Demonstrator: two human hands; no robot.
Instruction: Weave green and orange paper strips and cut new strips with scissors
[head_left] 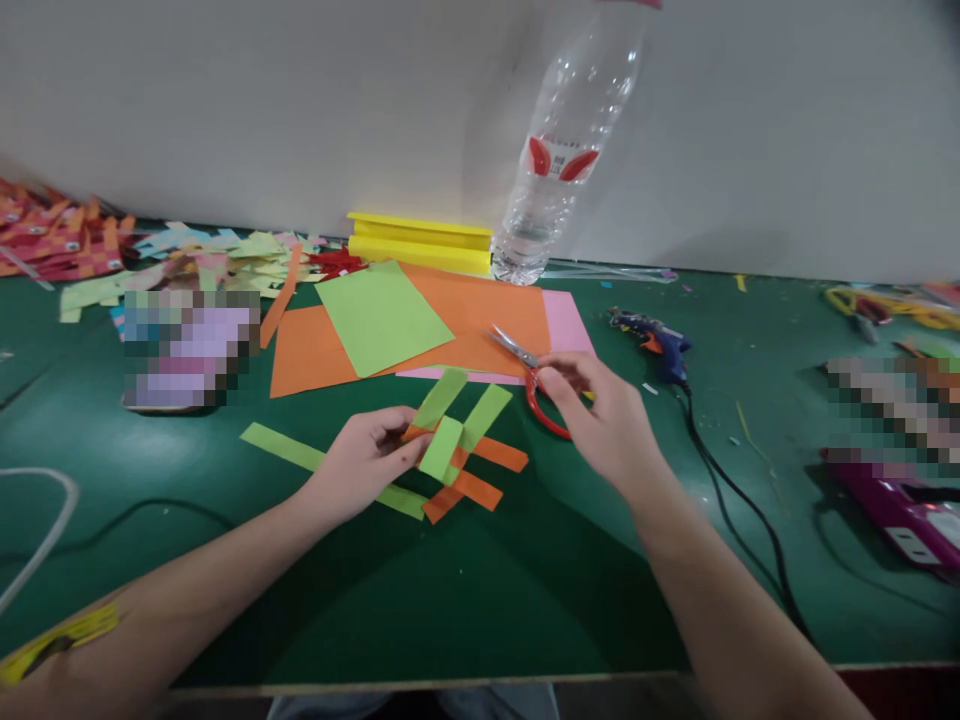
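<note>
My left hand (pixel 375 455) pinches a woven piece of green and orange paper strips (pixel 450 450) between thumb and fingers, just over the green table. Loose ends of the strips stick out on several sides. A long green paper strip (pixel 281 446) passes behind that hand. My right hand (pixel 592 405) is closed on red-handled scissors (pixel 517 350), their blades pointing up and left above an orange sheet (pixel 487 300). A green sheet (pixel 386 318) lies on top of the orange one.
A tall clear bottle (pixel 559 160) stands against the wall beside a yellow folded strip (pixel 420 245). To the right lie a blue glue gun (pixel 660 345) with a black cord and a purple power strip (pixel 892 505). Paper strips (pixel 225 255) and a blurred phone (pixel 191 350) are at left.
</note>
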